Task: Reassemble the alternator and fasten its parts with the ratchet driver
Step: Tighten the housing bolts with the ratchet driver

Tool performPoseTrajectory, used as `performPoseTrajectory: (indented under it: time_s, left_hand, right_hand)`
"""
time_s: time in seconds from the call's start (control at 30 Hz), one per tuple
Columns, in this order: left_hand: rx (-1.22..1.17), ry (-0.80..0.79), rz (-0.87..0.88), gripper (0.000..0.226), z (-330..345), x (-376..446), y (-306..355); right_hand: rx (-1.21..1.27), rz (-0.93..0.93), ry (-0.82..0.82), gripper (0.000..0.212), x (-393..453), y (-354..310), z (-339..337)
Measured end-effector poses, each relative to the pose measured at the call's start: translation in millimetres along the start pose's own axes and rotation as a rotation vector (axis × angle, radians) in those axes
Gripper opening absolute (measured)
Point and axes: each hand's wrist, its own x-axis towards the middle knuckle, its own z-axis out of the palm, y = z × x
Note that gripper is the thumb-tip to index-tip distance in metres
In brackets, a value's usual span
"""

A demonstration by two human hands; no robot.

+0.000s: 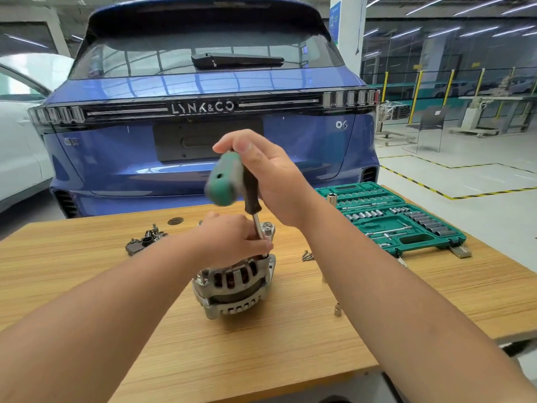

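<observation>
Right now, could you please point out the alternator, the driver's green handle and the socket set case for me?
alternator [235,286]: head view, on its slotted metal housing.
driver's green handle [225,181]: head view, on the green grip's blurred end.
socket set case [390,218]: head view, on the green tray between socket rows.

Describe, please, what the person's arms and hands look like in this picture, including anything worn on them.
Both forearms are bare as far up as the picture shows, with no sleeve in view. The left hand and the right hand wear no gloves. No watch, bracelet or ring shows on either wrist or on the fingers that can be seen. No markings or cables are on them.
</observation>
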Motion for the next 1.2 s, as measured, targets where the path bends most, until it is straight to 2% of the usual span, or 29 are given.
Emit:
performPoseTrajectory:
  time_s: [0.07, 0.23, 0.33, 0.43, 0.53, 0.63, 0.77, 0.87, 1.0, 1.1, 1.2]
  left_hand:
    - [0.051, 0.029, 0.023, 0.043, -1, 1, 1]
    - [-0.136, 0.030, 0.136, 0.022, 0, 7, -2]
    - [-0.268, 0.069, 0.171, 0.012, 10, 8, -5]
    - [-0.279, 0.085, 0.165, 0.023, 14, 11, -6]
    - [-0.266, 0.068, 0.142, 0.035, 15, 15, -8]
    - [-0.349, 0.044, 0.115, 0.027, 15, 15, -9]
    - [-0.403, 0.051, 0.121, 0.015, 16, 17, -11]
    - [-0.424, 0.048, 0.116, 0.014, 18, 18, -12]
    - [-0.440, 0.052, 0.117, 0.017, 19, 19, -13]
    - [-0.446, 0.056, 0.093, 0.019, 20, 19, -13]
    - [-0.445, 0.053, 0.075, 0.021, 20, 19, -13]
  right_hand:
    - [-0.084, -0.030, 0.037, 0.019, 7, 1, -2]
    - [-0.304, -0.066, 0.127, 0.018, 25, -2, -11]
    - [-0.340, 0.030, 0.146, 0.016, 34, -4, -17]
    - [-0.053, 0.201, 0.141, 0.008, 39, -5, -18]
    - [0.262, 0.377, 0.162, 0.012, 42, -5, -21]
    - [0.403, 0.491, 0.091, 0.015, 40, -5, -29]
    - [0.643, 0.513, 0.036, 0.022, 34, -1, -37]
    - [0.805, 0.477, 0.058, 0.030, 34, 7, -45]
    - [0.823, 0.315, 0.097, 0.021, 29, 24, -49]
    - [0.705, 0.051, 0.142, 0.008, 25, 42, -43]
    - [0.519, -0.165, 0.103, 0.014, 23, 55, -37]
